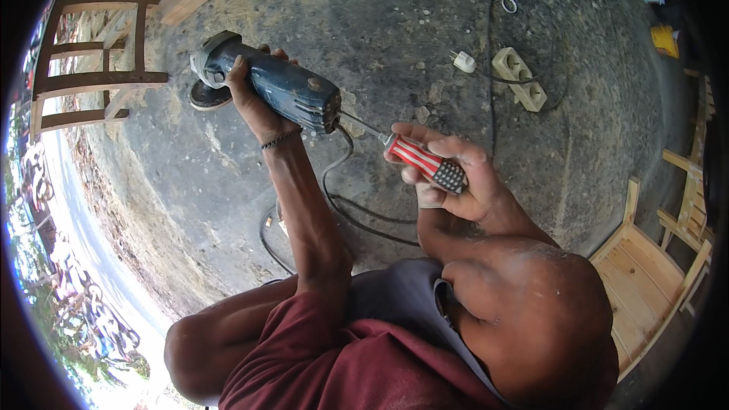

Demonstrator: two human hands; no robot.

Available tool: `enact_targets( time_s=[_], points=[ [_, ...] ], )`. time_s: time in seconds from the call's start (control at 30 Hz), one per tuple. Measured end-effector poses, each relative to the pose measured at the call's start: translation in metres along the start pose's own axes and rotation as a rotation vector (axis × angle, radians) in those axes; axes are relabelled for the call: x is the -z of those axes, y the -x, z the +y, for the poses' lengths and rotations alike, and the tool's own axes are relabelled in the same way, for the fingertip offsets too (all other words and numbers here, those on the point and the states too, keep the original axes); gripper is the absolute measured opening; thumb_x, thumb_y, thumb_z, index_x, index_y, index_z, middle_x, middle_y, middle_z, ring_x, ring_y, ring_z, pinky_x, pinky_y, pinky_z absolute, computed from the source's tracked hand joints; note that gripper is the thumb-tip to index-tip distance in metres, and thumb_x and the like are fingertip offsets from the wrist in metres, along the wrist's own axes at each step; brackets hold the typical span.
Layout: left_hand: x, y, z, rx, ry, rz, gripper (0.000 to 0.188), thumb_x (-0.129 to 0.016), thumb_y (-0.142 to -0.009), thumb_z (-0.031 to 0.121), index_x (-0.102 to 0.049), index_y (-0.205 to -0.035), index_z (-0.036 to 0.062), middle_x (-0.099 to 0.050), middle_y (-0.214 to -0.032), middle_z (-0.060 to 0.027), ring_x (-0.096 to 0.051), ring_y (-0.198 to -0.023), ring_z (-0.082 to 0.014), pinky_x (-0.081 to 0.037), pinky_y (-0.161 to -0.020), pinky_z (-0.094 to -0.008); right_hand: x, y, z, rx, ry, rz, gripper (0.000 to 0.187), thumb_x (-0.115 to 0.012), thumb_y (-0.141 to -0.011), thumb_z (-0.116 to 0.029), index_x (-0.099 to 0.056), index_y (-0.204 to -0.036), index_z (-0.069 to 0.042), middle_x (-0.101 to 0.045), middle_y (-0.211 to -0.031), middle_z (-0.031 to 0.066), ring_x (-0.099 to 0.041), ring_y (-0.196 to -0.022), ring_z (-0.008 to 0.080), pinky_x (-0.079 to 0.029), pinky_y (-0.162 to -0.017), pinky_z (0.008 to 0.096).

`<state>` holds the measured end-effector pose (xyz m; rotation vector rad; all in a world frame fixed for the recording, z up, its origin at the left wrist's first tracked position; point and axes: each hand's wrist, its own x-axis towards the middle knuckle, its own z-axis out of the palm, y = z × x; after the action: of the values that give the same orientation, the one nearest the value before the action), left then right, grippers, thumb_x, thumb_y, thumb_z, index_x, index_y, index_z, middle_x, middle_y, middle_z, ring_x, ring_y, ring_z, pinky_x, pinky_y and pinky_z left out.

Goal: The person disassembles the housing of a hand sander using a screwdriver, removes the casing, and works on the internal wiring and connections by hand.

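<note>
My left hand [256, 99] is wrapped round the dark blue body of an angle grinder [285, 85], which tilts with its grey head and round disc to the left. In my right hand [471, 175] is a screwdriver [416, 156] with a red and white striped handle and a dark, white-dotted end. The screwdriver's shaft reaches to the rear end of the grinder, where the tip meets the housing; exactly what it touches is too small to tell. A black cord [328, 182] runs from that rear end down to the floor.
A white plug [463, 61] and a double socket block [519, 80] with black cable lie on the concrete floor beyond my right hand. A wooden frame [95, 76] stands at the left, a wooden chair [638, 281] at the right. A yellow container [665, 41] sits far right.
</note>
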<state>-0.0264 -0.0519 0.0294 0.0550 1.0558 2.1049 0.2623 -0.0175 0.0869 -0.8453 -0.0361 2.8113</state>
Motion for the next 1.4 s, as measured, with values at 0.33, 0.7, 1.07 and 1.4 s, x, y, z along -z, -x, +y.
enact_targets(
  time_s=[0.33,0.7,1.07,1.4],
  points=[
    [-0.005,0.004,-0.004,0.019,-0.061,0.022,0.055,-0.068,-0.088,0.044,-0.060,-0.115,-0.0037,-0.069,-0.092,-0.0208,-0.070,-0.078,-0.0294,-0.061,-0.073,-0.0389,0.005,-0.008,0.003,0.972,1.610,0.186,0.037,-0.072,-0.088,-0.012,-0.069,-0.123,0.000,-0.069,-0.080,0.0098,-0.066,-0.061,0.0122,-0.053,-0.052,0.0286],
    [-0.001,0.008,-0.007,0.039,-0.075,0.014,0.055,-0.064,-0.091,0.043,-0.059,-0.116,-0.0062,-0.068,-0.093,-0.0204,-0.067,-0.082,-0.0303,-0.058,-0.075,-0.0391,0.007,0.004,0.001,0.059,0.187,0.128,0.049,-0.060,-0.097,-0.017,-0.051,-0.144,-0.004,-0.069,-0.106,0.0176,-0.061,-0.059,0.0123,-0.049,-0.045,0.0256],
    [-0.005,0.009,-0.012,0.067,-0.097,0.027,0.055,-0.067,-0.090,0.043,-0.058,-0.115,-0.0056,-0.069,-0.091,-0.0195,-0.069,-0.078,-0.0293,-0.059,-0.073,-0.0382,0.016,0.002,0.002,0.844,1.405,0.091,0.043,-0.067,-0.091,-0.013,-0.062,-0.134,-0.006,-0.073,-0.104,0.0131,-0.071,-0.079,0.0158,-0.060,-0.065,0.0273],
    [-0.008,0.007,-0.025,0.020,-0.132,0.096,0.054,-0.065,-0.092,0.046,-0.062,-0.112,-0.0032,-0.070,-0.089,-0.0182,-0.069,-0.075,-0.0277,-0.059,-0.070,-0.0368,0.045,0.001,0.005,-0.139,-0.278,-0.162,0.050,-0.056,-0.100,-0.030,-0.049,-0.144,-0.009,-0.067,-0.108,0.0187,-0.065,-0.066,0.0165,-0.049,-0.046,0.0245]
  ],
)
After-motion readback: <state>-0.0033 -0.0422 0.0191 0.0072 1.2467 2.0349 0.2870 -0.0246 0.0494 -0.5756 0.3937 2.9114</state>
